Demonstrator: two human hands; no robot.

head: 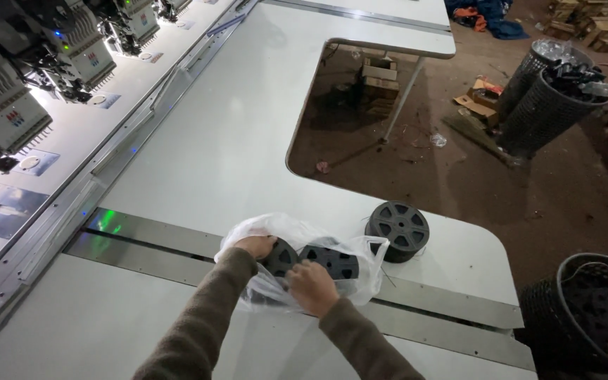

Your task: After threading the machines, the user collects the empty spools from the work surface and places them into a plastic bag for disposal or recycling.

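A clear plastic bag (304, 236) lies on the white machine table (233, 141) and holds two dark grey spools (332, 262). My left hand (255, 246) reaches into the bag's mouth, touching one spool (281, 258). My right hand (311, 287) grips the bag's near edge with closed fingers. A third dark spool (397, 229) stands on the table just right of the bag, outside it.
Embroidery machine heads (51, 49) line the far left of the table. A metal rail (170, 243) crosses the table under the bag. Black mesh baskets stand on the floor at the right (543, 105) and lower right (585, 309). Cardboard boxes (378, 84) sit under the table cut-out.
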